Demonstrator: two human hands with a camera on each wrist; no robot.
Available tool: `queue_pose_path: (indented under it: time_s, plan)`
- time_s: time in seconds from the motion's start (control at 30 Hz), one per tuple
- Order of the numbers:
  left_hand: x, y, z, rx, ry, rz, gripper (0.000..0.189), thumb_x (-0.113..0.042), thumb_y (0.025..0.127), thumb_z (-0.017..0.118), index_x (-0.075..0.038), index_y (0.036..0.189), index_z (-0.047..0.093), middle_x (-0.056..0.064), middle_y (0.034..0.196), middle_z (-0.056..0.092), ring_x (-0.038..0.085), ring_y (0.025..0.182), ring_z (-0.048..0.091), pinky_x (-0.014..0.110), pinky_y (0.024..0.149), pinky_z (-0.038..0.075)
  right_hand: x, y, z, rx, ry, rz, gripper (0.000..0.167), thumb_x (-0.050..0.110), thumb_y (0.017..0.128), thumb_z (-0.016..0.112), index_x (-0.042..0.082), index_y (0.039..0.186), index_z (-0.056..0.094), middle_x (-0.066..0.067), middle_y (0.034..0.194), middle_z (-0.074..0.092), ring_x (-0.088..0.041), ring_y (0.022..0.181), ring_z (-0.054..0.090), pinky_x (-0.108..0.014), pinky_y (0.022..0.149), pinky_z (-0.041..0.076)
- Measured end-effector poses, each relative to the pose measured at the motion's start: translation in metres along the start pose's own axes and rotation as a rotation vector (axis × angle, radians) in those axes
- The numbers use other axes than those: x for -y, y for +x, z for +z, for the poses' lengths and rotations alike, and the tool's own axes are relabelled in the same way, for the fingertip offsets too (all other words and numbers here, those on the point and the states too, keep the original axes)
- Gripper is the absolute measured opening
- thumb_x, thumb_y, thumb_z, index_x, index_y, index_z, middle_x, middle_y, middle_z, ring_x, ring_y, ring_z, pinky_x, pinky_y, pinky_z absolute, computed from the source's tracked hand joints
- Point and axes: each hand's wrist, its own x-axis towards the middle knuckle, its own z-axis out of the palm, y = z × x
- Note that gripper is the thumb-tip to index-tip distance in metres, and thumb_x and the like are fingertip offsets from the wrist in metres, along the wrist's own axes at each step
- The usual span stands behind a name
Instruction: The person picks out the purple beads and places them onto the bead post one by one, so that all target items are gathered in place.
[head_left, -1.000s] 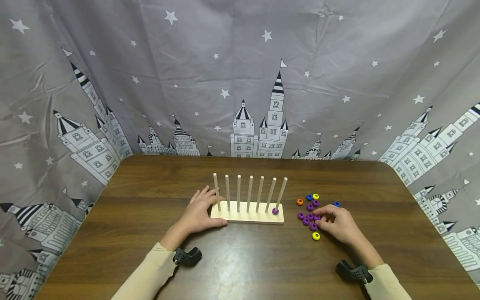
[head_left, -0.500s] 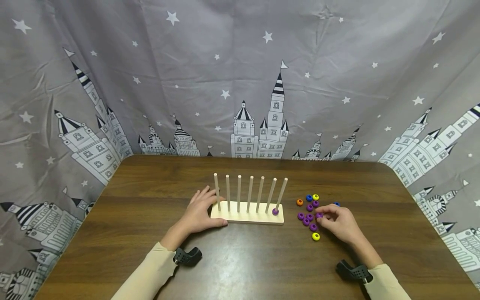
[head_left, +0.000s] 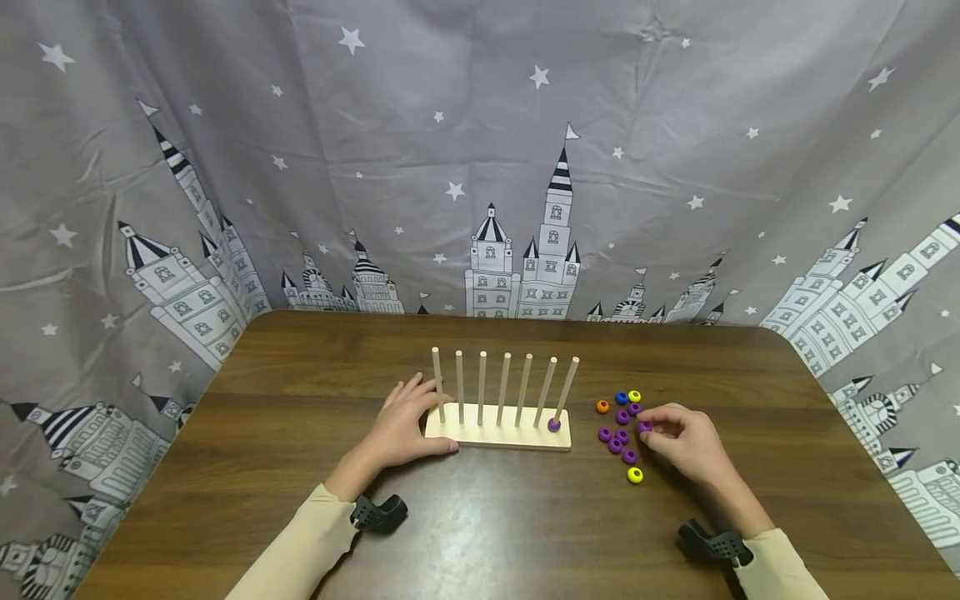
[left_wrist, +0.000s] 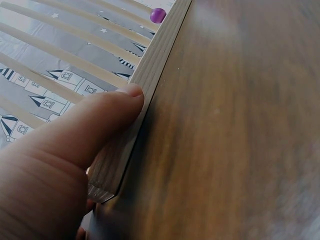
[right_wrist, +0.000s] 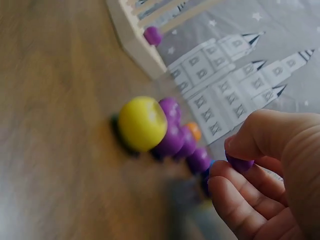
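A pale wooden peg stand (head_left: pixel 495 434) with a row of several upright pegs stands mid-table. My left hand (head_left: pixel 402 427) grips its left end, the thumb lying along the front edge (left_wrist: pixel 150 60) of the base and the other fingers behind. One purple bead (head_left: pixel 553 425) sits at the foot of the rightmost peg. To the right, my right hand (head_left: pixel 688 440) pinches another purple bead (right_wrist: pixel 240 163) between thumb and fingers, just beside the loose beads. Several purple beads (head_left: pixel 615 446) lie grouped on the table left of that hand.
Around the purple group lie an orange bead (head_left: pixel 602 407), a blue bead (head_left: pixel 621 398) and two yellow ones, the nearer yellow bead (head_left: pixel 635 475) in front. The brown table (head_left: pixel 480 525) ends at a grey castle-print curtain (head_left: pixel 375 167).
My right hand has drawn the pinched purple bead slightly right, away from the other beads. My left hand keeps its grip on the peg stand.
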Motion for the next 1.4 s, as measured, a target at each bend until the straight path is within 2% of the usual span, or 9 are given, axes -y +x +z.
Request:
queue_pose_path:
  time_s: [0.2, 0.33, 0.53, 0.7, 0.9, 1.03, 1.23, 1.4]
  plan:
    - [0.000, -0.001, 0.000, -0.002, -0.006, 0.000, 0.068, -0.049, 0.072, 0.084, -0.014, 0.128, 0.069, 0.021, 0.156, 0.048, 0.048, 0.153, 0.027, 0.070, 0.124, 0.014, 0.024, 0.008, -0.006, -0.010, 0.038, -0.034, 0.017, -0.007, 0.079, 0.077, -0.002, 0.095, 0.077, -0.017, 0.094, 0.075, 0.010, 0.075, 0.057, -0.009, 0.065, 0.053]
    - [-0.001, 0.000, 0.000, -0.004, -0.008, 0.000, 0.067, -0.049, 0.072, 0.084, -0.014, 0.128, 0.069, 0.021, 0.156, 0.048, 0.048, 0.153, 0.027, 0.069, 0.125, 0.014, 0.043, 0.016, -0.010, 0.014, 0.090, -0.047, 0.017, -0.007, 0.080, 0.076, -0.005, 0.096, 0.076, -0.016, 0.092, 0.074, 0.008, 0.074, 0.060, -0.011, 0.065, 0.055]
    - [0.000, 0.000, 0.000, -0.008, -0.010, -0.003, 0.067, -0.049, 0.072, 0.084, -0.014, 0.127, 0.069, 0.021, 0.155, 0.049, 0.048, 0.153, 0.028, 0.068, 0.125, 0.014, 0.067, 0.030, -0.015, 0.087, 0.109, -0.073, 0.018, -0.005, 0.081, 0.077, -0.002, 0.099, 0.076, -0.006, 0.090, 0.074, 0.004, 0.072, 0.061, -0.015, 0.061, 0.054]
    - [-0.001, 0.000, 0.000, -0.010, -0.012, 0.000, 0.067, -0.048, 0.072, 0.084, -0.014, 0.127, 0.069, 0.021, 0.155, 0.049, 0.048, 0.153, 0.028, 0.069, 0.125, 0.015, 0.086, 0.043, -0.022, 0.136, 0.115, -0.137, 0.019, -0.005, 0.081, 0.076, -0.002, 0.100, 0.076, 0.004, 0.089, 0.073, 0.004, 0.072, 0.061, -0.015, 0.058, 0.052]
    - [-0.001, 0.000, 0.000, -0.013, -0.006, 0.001, 0.067, -0.048, 0.072, 0.084, -0.014, 0.127, 0.069, 0.021, 0.155, 0.049, 0.048, 0.152, 0.028, 0.069, 0.125, 0.015, 0.109, 0.059, -0.029, 0.155, 0.138, -0.176, 0.019, -0.005, 0.082, 0.075, -0.003, 0.101, 0.075, 0.012, 0.087, 0.071, 0.002, 0.070, 0.062, -0.017, 0.055, 0.051]
    - [-0.001, 0.001, 0.000, -0.014, -0.013, 0.006, 0.068, -0.049, 0.072, 0.084, -0.013, 0.127, 0.069, 0.021, 0.154, 0.050, 0.049, 0.152, 0.028, 0.069, 0.125, 0.015, 0.124, 0.067, -0.032, 0.151, 0.130, -0.150, 0.018, -0.003, 0.083, 0.075, -0.003, 0.101, 0.075, 0.007, 0.086, 0.073, 0.000, 0.069, 0.063, -0.018, 0.056, 0.055]
    - [0.000, 0.001, 0.001, -0.011, -0.015, 0.002, 0.068, -0.049, 0.071, 0.084, -0.014, 0.127, 0.069, 0.021, 0.155, 0.049, 0.049, 0.152, 0.028, 0.069, 0.125, 0.014, 0.144, 0.074, -0.033, 0.175, 0.085, -0.120, 0.018, 0.003, 0.085, 0.076, 0.001, 0.103, 0.076, -0.014, 0.101, 0.074, -0.001, 0.072, 0.063, -0.019, 0.060, 0.055]
    - [0.001, 0.001, 0.002, -0.008, -0.016, -0.004, 0.067, -0.048, 0.071, 0.084, -0.014, 0.127, 0.069, 0.021, 0.155, 0.048, 0.048, 0.152, 0.028, 0.069, 0.125, 0.014, 0.154, 0.077, -0.030, 0.200, 0.111, -0.134, 0.019, 0.003, 0.085, 0.076, 0.000, 0.104, 0.076, -0.018, 0.101, 0.075, 0.000, 0.074, 0.065, -0.018, 0.062, 0.055]
